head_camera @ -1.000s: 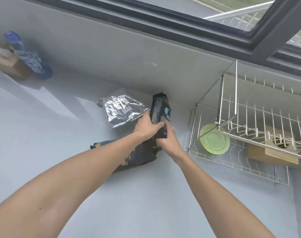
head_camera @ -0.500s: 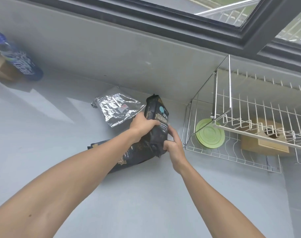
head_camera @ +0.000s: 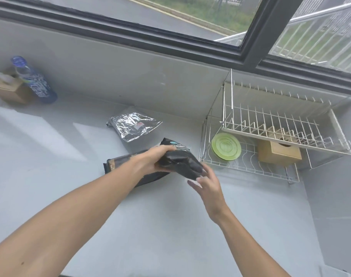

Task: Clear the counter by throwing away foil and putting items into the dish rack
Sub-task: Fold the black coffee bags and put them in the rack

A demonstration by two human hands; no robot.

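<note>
My left hand (head_camera: 152, 160) grips a small black pouch (head_camera: 180, 160), tilted on its side above the counter. My right hand (head_camera: 208, 182) is just under the pouch's lower end, fingers spread, touching or nearly touching it. Under my left wrist a larger black bag (head_camera: 120, 160) lies flat. A crumpled silver foil pouch (head_camera: 133, 126) rests behind them near the wall. The wire dish rack (head_camera: 250, 168) stands to the right, holding a green plate (head_camera: 226, 146) and a wooden box (head_camera: 278, 154) on its lower shelf.
A blue water bottle (head_camera: 33, 80) and a wooden tissue box (head_camera: 8, 90) stand at the far left against the wall. The grey counter (head_camera: 170, 226) spreads out in front of me. A dark-framed window (head_camera: 254, 37) runs above.
The small black pouch has tipped from upright onto its side and come down toward me. My right hand has let go of its grip and opened below it.
</note>
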